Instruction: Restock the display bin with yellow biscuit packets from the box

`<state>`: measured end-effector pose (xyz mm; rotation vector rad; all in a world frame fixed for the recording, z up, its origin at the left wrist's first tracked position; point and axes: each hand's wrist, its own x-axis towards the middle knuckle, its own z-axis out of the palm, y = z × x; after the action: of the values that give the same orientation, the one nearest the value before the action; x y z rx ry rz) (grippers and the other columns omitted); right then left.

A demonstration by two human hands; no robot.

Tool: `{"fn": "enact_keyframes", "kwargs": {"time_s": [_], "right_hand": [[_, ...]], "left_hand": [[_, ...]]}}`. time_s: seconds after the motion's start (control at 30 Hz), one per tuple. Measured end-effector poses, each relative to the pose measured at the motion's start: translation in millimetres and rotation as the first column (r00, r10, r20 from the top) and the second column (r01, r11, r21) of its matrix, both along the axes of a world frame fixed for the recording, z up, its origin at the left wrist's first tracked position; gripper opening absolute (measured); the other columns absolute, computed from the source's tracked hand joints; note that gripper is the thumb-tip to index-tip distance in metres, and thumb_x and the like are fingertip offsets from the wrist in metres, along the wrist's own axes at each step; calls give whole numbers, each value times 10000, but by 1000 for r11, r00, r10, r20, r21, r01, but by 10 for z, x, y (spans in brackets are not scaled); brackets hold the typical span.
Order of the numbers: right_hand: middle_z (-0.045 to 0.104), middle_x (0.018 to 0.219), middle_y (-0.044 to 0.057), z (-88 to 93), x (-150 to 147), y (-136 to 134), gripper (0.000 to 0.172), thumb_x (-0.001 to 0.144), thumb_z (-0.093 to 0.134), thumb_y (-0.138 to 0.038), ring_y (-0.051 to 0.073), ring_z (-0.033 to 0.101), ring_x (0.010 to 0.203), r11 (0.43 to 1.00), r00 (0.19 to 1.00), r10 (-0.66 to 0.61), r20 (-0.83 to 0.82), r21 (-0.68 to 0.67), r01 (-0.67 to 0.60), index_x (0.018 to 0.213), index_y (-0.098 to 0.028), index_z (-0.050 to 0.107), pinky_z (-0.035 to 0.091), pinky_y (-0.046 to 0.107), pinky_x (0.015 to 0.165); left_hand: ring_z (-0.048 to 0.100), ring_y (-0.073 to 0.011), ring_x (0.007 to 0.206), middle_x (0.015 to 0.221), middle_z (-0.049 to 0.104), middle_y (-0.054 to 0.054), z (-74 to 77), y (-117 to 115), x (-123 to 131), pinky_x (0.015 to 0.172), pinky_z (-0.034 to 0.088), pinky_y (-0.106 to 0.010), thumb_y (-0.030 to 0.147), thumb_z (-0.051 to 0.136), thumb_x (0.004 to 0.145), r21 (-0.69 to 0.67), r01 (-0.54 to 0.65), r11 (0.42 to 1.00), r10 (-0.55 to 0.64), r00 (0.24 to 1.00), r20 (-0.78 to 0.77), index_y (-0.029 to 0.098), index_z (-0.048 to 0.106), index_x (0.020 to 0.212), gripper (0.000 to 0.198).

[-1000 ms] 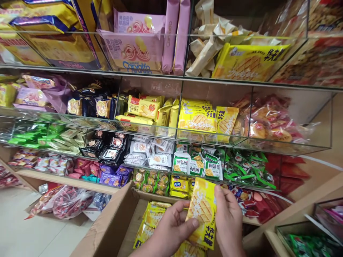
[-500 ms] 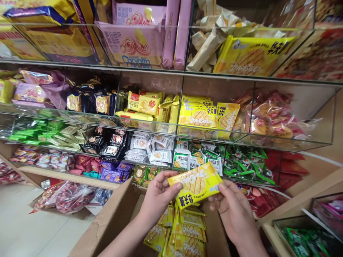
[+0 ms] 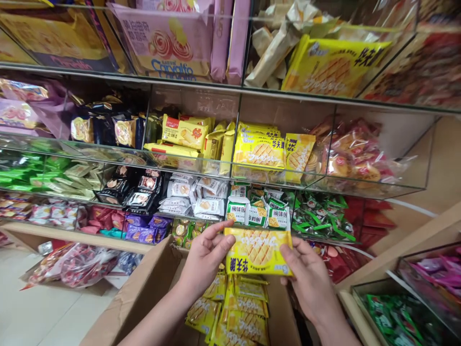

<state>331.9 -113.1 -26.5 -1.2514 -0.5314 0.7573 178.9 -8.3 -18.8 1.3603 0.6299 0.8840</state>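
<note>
A yellow waffle packet (image 3: 257, 252) is held up level over an open cardboard box, its printed front facing me with the lettering upside down. My right hand (image 3: 309, 274) pinches its right end, thumb on the front and fingers behind. At the left end is my left hand (image 3: 209, 254), thumb at the packet's edge and fingers partly hidden behind it. Below, inside the cardboard box (image 3: 144, 293), lie several more yellow waffle packets (image 3: 241, 312). Matching waffle packets (image 3: 259, 149) stand in a clear shelf compartment straight ahead.
Clear-walled shelves (image 3: 194, 81) of wrapped snacks fill the view. White packets (image 3: 209, 202) and green-and-white packets (image 3: 257, 211) sit on the tier just behind my hands. A bin with green packets (image 3: 389, 317) stands at right. Bagged goods (image 3: 82, 264) rest low at left.
The waffle packet has turned from a slant to level, its right end dropping. My left thumb has slid outward to its left edge. The view has shifted slightly right and down.
</note>
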Motion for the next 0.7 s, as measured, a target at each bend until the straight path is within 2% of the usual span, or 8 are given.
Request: {"fn": "enact_keyframes", "kwargs": {"time_s": [0.1, 0.2, 0.27, 0.33, 0.4, 0.5, 0.6, 0.7], "right_hand": [[597, 678, -3, 75, 73, -61, 350, 644, 682, -444, 97, 490, 519, 993, 990, 117, 76, -34, -115, 827, -186, 532, 377, 167, 363], [611, 712, 8, 144, 138, -104, 306, 693, 642, -443, 112, 531, 576, 977, 966, 212, 147, -43, -208, 816, -188, 526, 440, 199, 452], [619, 747, 12, 169, 170, -123, 275, 717, 624, -430, 118, 558, 637, 969, 953, 247, 177, -42, -243, 796, -188, 518, 469, 222, 553], [615, 731, 11, 181, 211, -135, 260, 724, 621, -416, 121, 569, 669, 959, 928, 284, 242, -85, -271, 753, -182, 510, 467, 227, 606], [624, 751, 23, 201, 267, -138, 256, 723, 620, -410, 136, 581, 697, 947, 887, 319, 335, -154, -282, 780, -178, 526, 474, 245, 628], [628, 1001, 63, 291, 347, -113, 384, 695, 648, -383, 194, 580, 910, 977, 785, 208, 583, -161, -139, 1021, -213, 535, 465, 346, 803], [586, 1144, 61, 457, 370, -57, 560, 656, 683, -347, 233, 516, 1066, 995, 608, 69, 791, -95, 10, 1178, -278, 492, 376, 435, 939], [636, 1056, 65, 591, 321, 14, 586, 672, 669, -334, 238, 577, 966, 971, 655, 238, 717, -159, -179, 1220, -279, 468, 431, 448, 870]], "left_hand": [[444, -40, 517, 546, 492, 86, -33, -42, -20, 524, 369, -151, 321, 652, 722, -81, 164, 983, -158, 985, 72, 212, 526, 1060, 377], [585, -95, 750, 842, 648, 14, -36, -110, 9, 718, 463, -232, 266, 662, 719, -140, 353, 925, -329, 929, 171, 243, 445, 1093, 433], [599, -96, 736, 877, 663, -2, -2, -129, 41, 647, 471, -208, 255, 649, 732, -143, 341, 929, -317, 933, 168, 227, 435, 1035, 373], [585, -72, 623, 761, 662, 22, 68, -102, 66, 518, 438, -157, 235, 661, 719, -125, 273, 954, -257, 958, 128, 209, 414, 978, 359], [580, -62, 590, 699, 651, 43, 167, -35, 77, 519, 445, -145, 198, 681, 695, -92, 238, 967, -230, 969, 92, 206, 378, 985, 419], [593, -88, 657, 813, 649, 13, 329, 76, 78, 578, 501, -193, 182, 664, 701, 25, 297, 954, -298, 954, 38, 218, 349, 1056, 475], [558, -86, 618, 869, 613, -4, 467, 115, 99, 522, 484, -190, 198, 624, 734, 156, 392, 907, -385, 920, -76, 245, 353, 1132, 484], [531, -79, 599, 805, 589, 6, 548, 79, 159, 541, 463, -180, 175, 616, 735, 214, 438, 873, -420, 899, -123, 251, 372, 1175, 509]]}}
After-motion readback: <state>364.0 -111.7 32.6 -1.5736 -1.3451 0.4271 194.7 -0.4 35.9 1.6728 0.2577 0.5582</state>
